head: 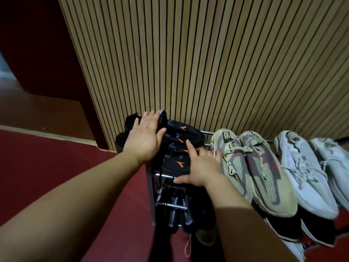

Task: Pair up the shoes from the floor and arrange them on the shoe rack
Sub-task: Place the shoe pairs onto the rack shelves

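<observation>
A pair of black shoes with orange marks (pixel 181 137) lies on its side at the left end of the shoe rack's top shelf (pixel 168 175). My left hand (pixel 145 138) lies flat with straight fingers on the heel end of the upper black shoe. My right hand (pixel 198 165) rests with spread fingers on the toe side of the lower black shoe, its forefinger pointing up. A beige and maroon pair (pixel 253 167) and a white pair (pixel 309 167) stand to the right on the same shelf.
A slatted wooden wall (pixel 207 63) rises right behind the rack. Dark shoes (pixel 177 214) fill the lower shelves. Red floor (pixel 56 163) spreads to the left, with a dark shoe (pixel 120 140) by the rack's left end.
</observation>
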